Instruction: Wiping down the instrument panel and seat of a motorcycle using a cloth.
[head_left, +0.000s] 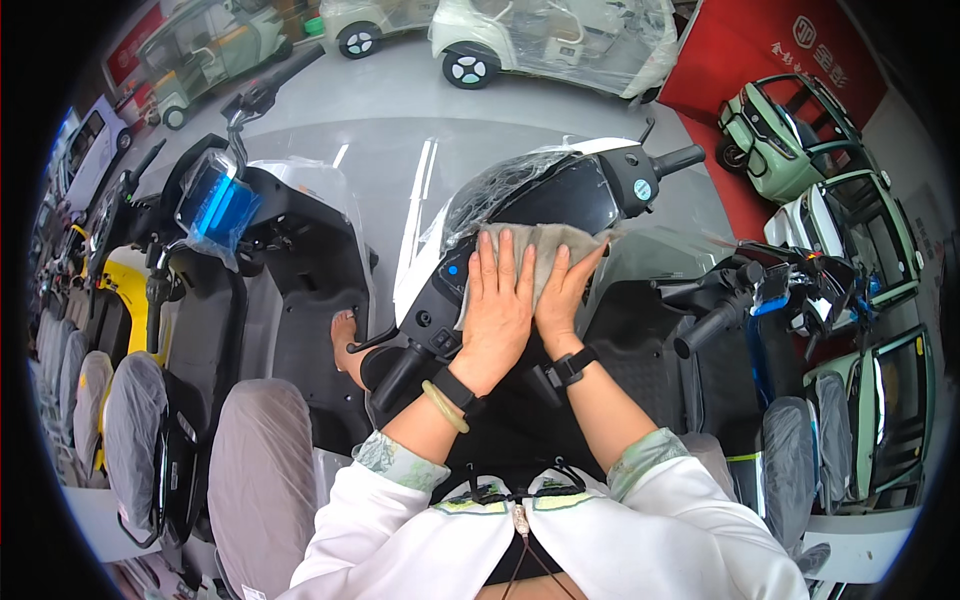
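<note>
Both palms press a greyish-beige cloth (577, 241) against the handlebar console of a white and black electric scooter. My left hand (499, 300) lies flat on the cloth's left part, fingers pointing away from me. Beside it, my right hand (568, 289) rests on the cloth, thumb and fingers apart. The dark display (559, 199) shows just beyond the cloth, and clear plastic film (499, 184) lies crumpled along the white front cover. The left handlebar grip (397, 379) is near my left wrist; the right grip (679, 160) points away to the far right. The cloth hides part of the console.
A scooter with a blue film-wrapped display (221, 206) stands at the left, near a plastic-covered seat (262, 480). At the right is another scooter's handlebar grip (712, 326). Film-wrapped three-wheelers (555, 45) stand across the grey floor (360, 142).
</note>
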